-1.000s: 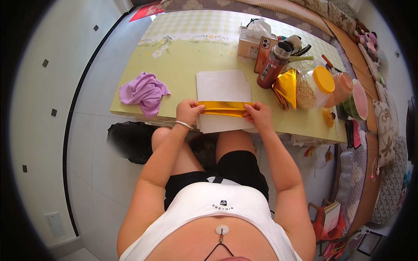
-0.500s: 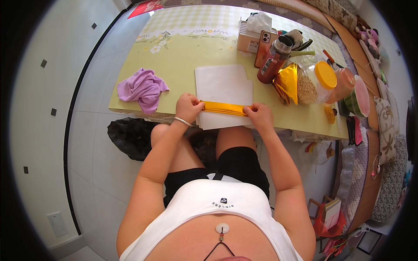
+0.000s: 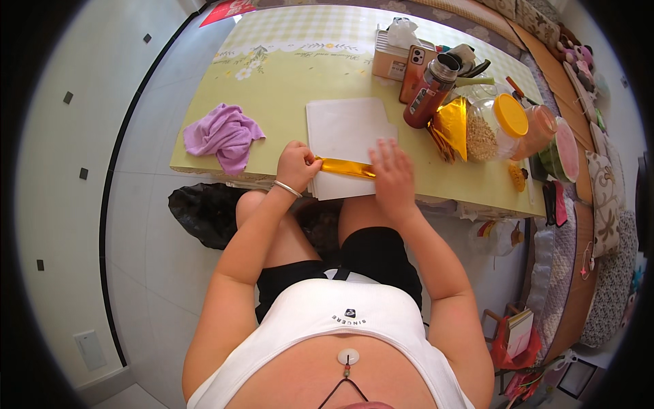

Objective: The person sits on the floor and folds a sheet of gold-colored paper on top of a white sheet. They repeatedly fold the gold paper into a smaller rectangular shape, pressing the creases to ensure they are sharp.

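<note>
Strip of gold foil [image 3: 345, 168] lies across the white paper stack [image 3: 351, 129], close to the near edge of the worktop [image 3: 286, 102]. We have the left hand [image 3: 297, 167] pinching the strip's left end between thumb and fingers, same grip as in both earlier frames. Main change we log is the right hand [image 3: 395, 178]: half a second ago it pinched the right end, now that pinch is gone, fingers stretched out and pointing away from the body, blurred by motion. It covers the strip's right end; we cannot tell whether the palm presses on it or hovers. Strip slants slightly now, right end lower; we had it nearer level one second ago, and looking wider then too.

Rest we mark as unchanged: lilac cloth [image 3: 223, 138] crumpled at left; at right, brown-red flask [image 3: 426, 102] upright beside the phone [image 3: 413, 68], with the tissue box [image 3: 390, 60] just behind. Gold foil sheets [image 3: 452, 126] stand next to the yellow-lidded jar [image 3: 481, 140], cut watermelon [image 3: 564, 151] farther right.
</note>
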A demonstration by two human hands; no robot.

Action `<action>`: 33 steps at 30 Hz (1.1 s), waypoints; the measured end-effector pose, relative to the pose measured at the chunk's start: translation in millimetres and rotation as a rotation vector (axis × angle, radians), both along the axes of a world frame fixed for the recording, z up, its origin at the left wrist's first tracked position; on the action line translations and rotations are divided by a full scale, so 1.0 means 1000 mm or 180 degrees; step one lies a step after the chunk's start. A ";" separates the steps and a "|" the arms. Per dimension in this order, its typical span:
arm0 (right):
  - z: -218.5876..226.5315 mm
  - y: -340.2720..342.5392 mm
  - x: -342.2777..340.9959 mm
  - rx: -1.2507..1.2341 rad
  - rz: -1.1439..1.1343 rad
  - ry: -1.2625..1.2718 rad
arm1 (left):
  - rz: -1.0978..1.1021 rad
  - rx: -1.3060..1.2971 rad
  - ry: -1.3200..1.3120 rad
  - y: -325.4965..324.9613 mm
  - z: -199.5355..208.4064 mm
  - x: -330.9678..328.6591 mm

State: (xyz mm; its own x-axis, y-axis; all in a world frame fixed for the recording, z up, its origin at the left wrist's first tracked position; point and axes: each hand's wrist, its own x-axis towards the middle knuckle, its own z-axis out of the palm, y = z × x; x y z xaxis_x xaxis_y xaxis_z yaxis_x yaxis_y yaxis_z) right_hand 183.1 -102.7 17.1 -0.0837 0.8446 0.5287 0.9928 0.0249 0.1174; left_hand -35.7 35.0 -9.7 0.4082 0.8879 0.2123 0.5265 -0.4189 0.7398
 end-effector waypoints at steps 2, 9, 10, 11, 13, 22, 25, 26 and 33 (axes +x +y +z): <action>-0.034 0.002 -0.009 -0.0292 0.0410 0.0012 | -0.0075 -0.0066 0.0167 0.001 0.004 0.000; -0.041 -0.010 -0.026 -0.0739 0.0648 0.0821 | -0.1243 0.2438 0.0847 -0.034 0.012 0.016; -0.040 -0.012 -0.025 -0.0789 0.0642 0.0892 | -0.1565 0.2014 0.0960 -0.040 -0.004 0.015; -0.040 -0.014 -0.020 -0.0838 0.0616 0.0961 | -0.1597 0.1852 0.1041 -0.045 -0.005 0.012; -0.040 -0.022 -0.007 -0.0807 0.0519 0.0979 | -0.1563 0.1614 0.1167 -0.044 -0.005 0.001; -0.023 -0.017 0.017 -0.0430 0.0538 0.0364 | -0.1048 0.1854 0.1665 -0.033 0.027 -0.013; -0.019 -0.009 0.012 -0.0490 0.0455 -0.0075 | -0.0968 0.1832 0.1758 -0.042 0.046 0.012; -0.020 -0.006 0.013 -0.0621 0.0415 -0.0078 | -0.1053 0.1817 0.1776 -0.045 0.048 0.021; 0.032 -0.010 0.005 -0.1190 0.0471 0.1516 | -0.0966 0.2239 0.0973 -0.047 0.024 0.056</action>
State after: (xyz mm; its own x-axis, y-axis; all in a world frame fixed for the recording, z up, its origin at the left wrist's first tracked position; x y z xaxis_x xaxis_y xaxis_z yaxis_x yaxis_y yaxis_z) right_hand 187.8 -112.5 48.8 -0.0417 0.9773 0.2077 0.9169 0.1200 -0.3807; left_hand 20.4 -12.2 14.7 0.7390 0.4307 0.5181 0.4514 -0.8874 0.0939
